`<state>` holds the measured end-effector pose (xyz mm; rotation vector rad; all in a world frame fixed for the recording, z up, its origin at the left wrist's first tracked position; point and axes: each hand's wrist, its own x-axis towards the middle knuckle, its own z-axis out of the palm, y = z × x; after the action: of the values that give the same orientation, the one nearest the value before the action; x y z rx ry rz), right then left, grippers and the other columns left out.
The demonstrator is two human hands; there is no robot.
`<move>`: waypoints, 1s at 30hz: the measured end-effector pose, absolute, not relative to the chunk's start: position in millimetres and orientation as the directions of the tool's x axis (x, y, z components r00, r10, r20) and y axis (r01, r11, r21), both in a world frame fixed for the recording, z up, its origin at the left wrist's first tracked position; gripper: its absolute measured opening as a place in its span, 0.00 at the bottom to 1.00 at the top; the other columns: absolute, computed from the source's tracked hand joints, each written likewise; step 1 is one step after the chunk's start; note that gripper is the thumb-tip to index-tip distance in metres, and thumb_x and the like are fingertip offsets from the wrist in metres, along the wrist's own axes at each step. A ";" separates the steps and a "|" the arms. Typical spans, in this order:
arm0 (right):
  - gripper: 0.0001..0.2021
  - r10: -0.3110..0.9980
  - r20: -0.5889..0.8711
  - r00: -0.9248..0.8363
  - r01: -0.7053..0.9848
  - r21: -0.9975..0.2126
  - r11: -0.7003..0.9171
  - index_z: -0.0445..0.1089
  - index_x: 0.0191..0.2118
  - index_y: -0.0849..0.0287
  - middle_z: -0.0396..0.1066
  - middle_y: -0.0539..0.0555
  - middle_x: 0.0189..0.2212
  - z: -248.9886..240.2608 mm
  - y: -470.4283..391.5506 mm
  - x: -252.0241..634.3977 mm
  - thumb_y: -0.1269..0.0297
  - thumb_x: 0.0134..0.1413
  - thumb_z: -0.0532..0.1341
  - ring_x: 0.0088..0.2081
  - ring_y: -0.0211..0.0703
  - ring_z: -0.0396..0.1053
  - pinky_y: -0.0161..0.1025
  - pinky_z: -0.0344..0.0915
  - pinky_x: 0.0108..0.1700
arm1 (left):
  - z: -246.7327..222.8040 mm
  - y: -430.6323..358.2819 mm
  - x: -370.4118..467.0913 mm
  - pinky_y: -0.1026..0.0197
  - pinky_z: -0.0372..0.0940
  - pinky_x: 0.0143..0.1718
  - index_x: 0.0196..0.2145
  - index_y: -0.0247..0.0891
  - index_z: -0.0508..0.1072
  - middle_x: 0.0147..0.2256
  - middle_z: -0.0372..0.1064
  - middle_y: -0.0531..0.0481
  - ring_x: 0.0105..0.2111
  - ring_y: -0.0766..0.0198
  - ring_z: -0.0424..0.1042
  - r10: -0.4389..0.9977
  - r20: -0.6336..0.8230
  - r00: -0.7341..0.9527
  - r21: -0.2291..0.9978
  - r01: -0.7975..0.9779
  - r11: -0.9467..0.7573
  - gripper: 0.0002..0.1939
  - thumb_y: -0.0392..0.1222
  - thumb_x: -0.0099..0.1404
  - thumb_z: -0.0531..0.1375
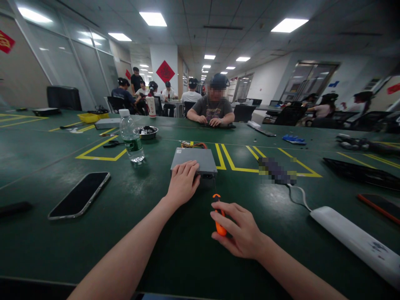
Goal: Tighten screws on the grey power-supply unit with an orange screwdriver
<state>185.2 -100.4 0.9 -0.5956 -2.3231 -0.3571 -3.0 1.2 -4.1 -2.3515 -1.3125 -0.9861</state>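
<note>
While right hand (242, 231) loosely round screwdriver (220, 228) — left (183, 184) flat on box (204, 157)

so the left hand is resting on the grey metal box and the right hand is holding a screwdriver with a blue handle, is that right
Not quite: the head view shows that the screwdriver has a mostly orange handle, not a blue one. The left hand does rest on the grey metal box.

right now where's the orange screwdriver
In the head view, right of centre, the screwdriver is in the right hand, its tip by the grey box.
</note>
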 end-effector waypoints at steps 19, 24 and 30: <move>0.17 0.339 0.714 -0.612 0.507 0.025 0.862 0.57 0.48 0.64 0.66 0.66 0.44 0.0 -100.1 183.5 0.58 0.57 0.54 0.44 0.49 0.69 0.43 0.69 0.38 | -3.4 0.8 -2.9 0.51 0.50 0.53 0.50 0.41 0.61 0.53 0.62 0.47 0.53 0.56 0.58 0.646 0.674 0.358 0.091 0.828 -0.554 0.16 0.41 0.64 0.51; 0.17 0.330 0.663 -0.672 0.518 0.102 0.849 0.59 0.50 0.64 0.66 0.66 0.44 3.1 -102.8 183.3 0.60 0.59 0.52 0.42 0.49 0.69 0.42 0.69 0.36 | -2.6 -0.2 -2.5 0.51 0.51 0.53 0.50 0.41 0.61 0.53 0.62 0.47 0.53 0.57 0.58 0.644 0.677 0.356 0.092 0.828 -0.554 0.16 0.41 0.64 0.51; 0.18 0.339 0.729 -0.595 0.505 0.012 0.863 0.56 0.47 0.64 0.67 0.67 0.45 -2.4 -100.7 184.3 0.57 0.57 0.56 0.43 0.48 0.70 0.42 0.69 0.38 | -2.8 -0.1 -2.1 0.51 0.51 0.53 0.50 0.41 0.62 0.53 0.62 0.47 0.53 0.56 0.58 0.648 0.674 0.355 0.093 0.830 -0.551 0.16 0.41 0.64 0.51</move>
<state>184.3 -100.7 -2.4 -0.6074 -2.2611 -0.2784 -2.1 -0.1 -2.8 -2.3546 -1.3186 -0.9869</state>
